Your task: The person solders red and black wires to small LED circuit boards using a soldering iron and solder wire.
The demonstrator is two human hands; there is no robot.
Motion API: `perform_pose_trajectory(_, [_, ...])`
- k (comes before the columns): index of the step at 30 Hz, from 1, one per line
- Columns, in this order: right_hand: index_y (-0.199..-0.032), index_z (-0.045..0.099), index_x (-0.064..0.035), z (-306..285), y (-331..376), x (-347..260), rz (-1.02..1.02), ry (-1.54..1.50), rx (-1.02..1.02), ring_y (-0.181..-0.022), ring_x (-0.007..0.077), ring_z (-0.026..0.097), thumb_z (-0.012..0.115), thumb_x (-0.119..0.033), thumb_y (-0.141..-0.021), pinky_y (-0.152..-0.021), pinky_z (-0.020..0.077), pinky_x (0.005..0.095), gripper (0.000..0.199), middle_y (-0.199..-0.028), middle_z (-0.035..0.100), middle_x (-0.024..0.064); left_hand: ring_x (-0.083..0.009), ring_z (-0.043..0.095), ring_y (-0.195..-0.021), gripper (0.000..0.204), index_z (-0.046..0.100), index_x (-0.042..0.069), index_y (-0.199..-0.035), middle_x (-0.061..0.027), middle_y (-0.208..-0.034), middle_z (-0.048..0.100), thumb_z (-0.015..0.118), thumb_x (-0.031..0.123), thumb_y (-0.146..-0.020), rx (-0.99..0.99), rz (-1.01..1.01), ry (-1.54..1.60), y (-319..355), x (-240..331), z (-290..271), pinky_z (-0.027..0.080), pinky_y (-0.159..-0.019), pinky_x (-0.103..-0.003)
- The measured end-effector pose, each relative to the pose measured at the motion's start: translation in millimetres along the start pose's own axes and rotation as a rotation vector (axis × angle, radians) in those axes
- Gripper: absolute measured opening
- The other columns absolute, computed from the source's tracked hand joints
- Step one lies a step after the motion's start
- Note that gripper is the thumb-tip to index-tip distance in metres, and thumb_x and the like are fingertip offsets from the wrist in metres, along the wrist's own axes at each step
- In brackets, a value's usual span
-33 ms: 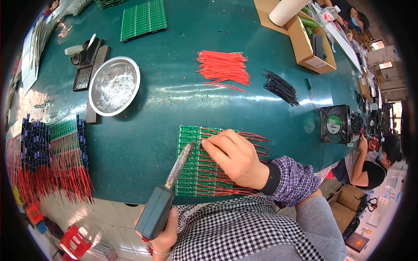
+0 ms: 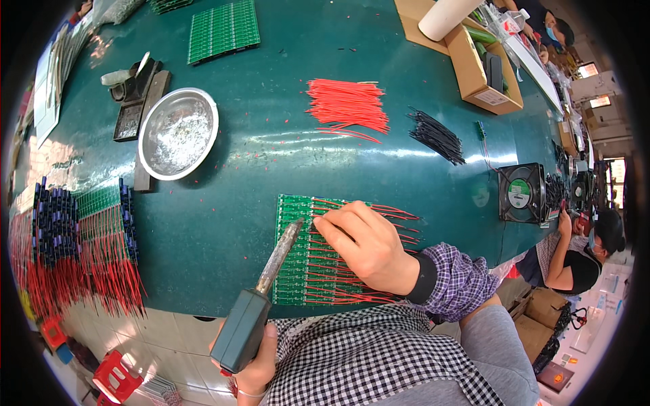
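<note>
Right hand (image 2: 369,247) is pressing down on the green circuit board (image 2: 292,271), fingertips (image 2: 325,227) curled and pinching at a red wire lead near the board's upper-left part; whether a wire is actually nipped between them is too small to tell. Left hand (image 2: 254,358) is clenched around the dark handle of the soldering iron (image 2: 261,304), barrel running up and to the right, tip (image 2: 298,223) sitting just left of the right fingertips, nearly touching the same spot on the board. So the iron's long axis is pointing straight at the pinch point, and the working joint is lying between tip and fingers. Board's long axis is running away from the person, red leads (image 2: 393,216) sticking out to the right under and past the right hand. Further out on the green table (image 2: 237,203): loose red wires (image 2: 347,105), black wires (image 2: 437,137), a steel bowl (image 2: 178,133) to the upper left, finished boards with red leads (image 2: 81,243) stacked at far left, a small fan (image 2: 521,193) at right.
</note>
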State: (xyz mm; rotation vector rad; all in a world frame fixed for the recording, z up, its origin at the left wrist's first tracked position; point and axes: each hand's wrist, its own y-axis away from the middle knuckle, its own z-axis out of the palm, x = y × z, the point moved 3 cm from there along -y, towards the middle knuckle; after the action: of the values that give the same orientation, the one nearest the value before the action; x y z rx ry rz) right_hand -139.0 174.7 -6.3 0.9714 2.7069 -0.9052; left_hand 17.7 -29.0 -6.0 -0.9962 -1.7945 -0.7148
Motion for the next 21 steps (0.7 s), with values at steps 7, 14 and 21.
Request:
perform_pose_trajectory(7, [-0.1,0.066,0.0076,-10.3,-0.4,-7.2,0.001,-0.063,0.05,-0.082,0.0241,0.063,0.069,-0.001,-0.071,-0.068,0.054,0.0321,0.031,-0.093,0.064,0.0125,-0.0198,0.064,-0.066,0.029,0.07,-0.003,-0.094,-0.0109,-0.082,0.069,0.083,0.008,-0.07,0.011,0.015,-0.022,0.5,-0.5,-2.0,0.05,-0.06,-0.031])
perform_pose_trajectory(14, [-0.1,0.066,0.0072,-5.0,3.4,-6.1,-0.007,-0.073,0.034,-0.077,0.0234,0.062,0.071,-0.001,-0.07,-0.066,0.0539,0.032,0.032,-0.092,0.064,0.0124,-0.0205,0.065,-0.067,0.029,0.071,-0.004,-0.095,-0.0119,-0.083,0.069,0.083,0.006,-0.07,0.018,0.003,-0.011,2.4,-1.5,-2.3,0.051,-0.061,-0.031])
perform_pose_trajectory(21, [-0.1,0.068,0.0065,-3.7,5.3,-7.3,0.024,-0.065,0.018,-0.078,0.025,0.064,0.069,-0.003,-0.069,-0.064,0.055,0.0325,0.032,-0.093,0.066,0.0138,-0.0218,0.065,-0.065,0.026,0.07,-0.006,-0.092,-0.0142,-0.082,0.067,0.077,-0.001,-0.068,-0.035,-0.032,0.023,2.5,-4.8,-1.8,0.051,-0.06,-0.031])
